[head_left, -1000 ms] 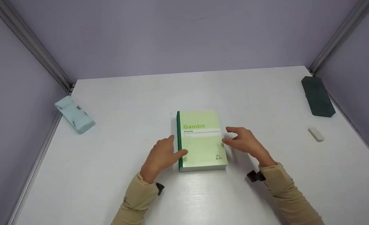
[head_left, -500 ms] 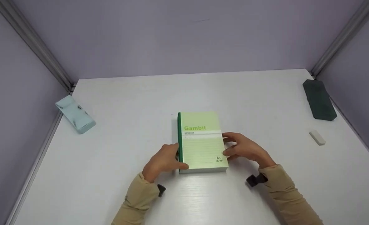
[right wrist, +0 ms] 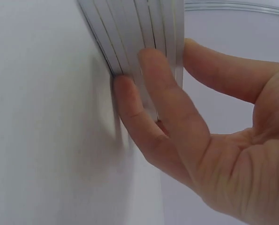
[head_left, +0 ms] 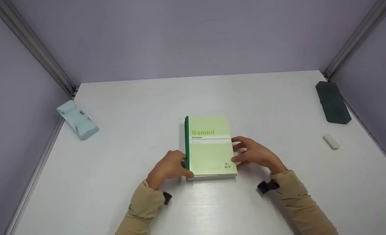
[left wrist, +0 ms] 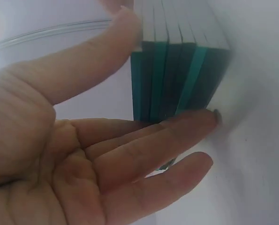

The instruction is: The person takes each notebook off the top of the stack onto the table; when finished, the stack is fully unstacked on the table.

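A stack of several light-green notebooks (head_left: 209, 153), the top one printed "Gambit", lies on the white table with green spines to the left. My left hand (head_left: 169, 167) holds its near left corner, thumb at the top edge and fingers along the spines (left wrist: 169, 79) in the left wrist view. On the opposite side my right hand (head_left: 256, 154) grips the stack, its thumb at the top right edge. The right wrist view shows two of its fingertips against the page edges (right wrist: 125, 33), one low down near the table.
A pale blue case (head_left: 78, 120) with dark marks lies at the table's left edge. At the far right are a dark green case (head_left: 333, 102) and a small white eraser (head_left: 330, 142). Purple-grey walls (head_left: 193, 39) border the table's back and sides.
Both hands have come in against the sides of the notebook stack and slid a little toward its near end. Over the last half second they have stayed nearly still.
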`<state>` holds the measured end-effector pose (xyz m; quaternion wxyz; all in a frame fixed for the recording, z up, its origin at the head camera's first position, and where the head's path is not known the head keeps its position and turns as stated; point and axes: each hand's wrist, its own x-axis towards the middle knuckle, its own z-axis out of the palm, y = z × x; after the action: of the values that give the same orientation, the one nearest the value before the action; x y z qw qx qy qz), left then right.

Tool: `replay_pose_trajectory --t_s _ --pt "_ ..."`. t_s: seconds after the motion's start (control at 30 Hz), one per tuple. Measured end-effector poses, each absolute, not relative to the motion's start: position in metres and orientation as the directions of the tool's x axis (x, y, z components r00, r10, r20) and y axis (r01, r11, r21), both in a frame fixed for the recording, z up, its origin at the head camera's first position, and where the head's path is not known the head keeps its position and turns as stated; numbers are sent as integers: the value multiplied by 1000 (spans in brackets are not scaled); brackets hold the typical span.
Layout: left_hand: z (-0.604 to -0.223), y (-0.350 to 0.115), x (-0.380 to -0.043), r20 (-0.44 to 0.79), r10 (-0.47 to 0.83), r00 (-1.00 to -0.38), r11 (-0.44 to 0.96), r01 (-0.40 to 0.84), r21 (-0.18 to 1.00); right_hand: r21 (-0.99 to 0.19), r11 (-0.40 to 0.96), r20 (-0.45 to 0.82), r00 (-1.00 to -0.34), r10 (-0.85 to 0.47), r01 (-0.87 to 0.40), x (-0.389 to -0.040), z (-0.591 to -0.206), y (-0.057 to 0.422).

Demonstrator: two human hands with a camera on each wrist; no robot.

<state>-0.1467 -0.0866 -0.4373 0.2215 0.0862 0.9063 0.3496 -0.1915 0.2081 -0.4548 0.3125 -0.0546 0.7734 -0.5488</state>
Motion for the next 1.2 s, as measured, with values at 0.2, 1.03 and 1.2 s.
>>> replay_pose_trajectory --t_s 0.2,1.03,1.2 --pt "-436 -89 -149 -370 249 -895 741 -70 668 -879 410 -424 -789 -444 242 -192 -454 208" --pt "-447 -146 -172 -319 499 -806 105 -309 945 -841 491 -479 -735 -479 228 -193 -451 208" --pt "-448 -152 -172 -291 515 -806 -22 -352 936 -841 481 -488 -729 -479 247 -193 -454 206"
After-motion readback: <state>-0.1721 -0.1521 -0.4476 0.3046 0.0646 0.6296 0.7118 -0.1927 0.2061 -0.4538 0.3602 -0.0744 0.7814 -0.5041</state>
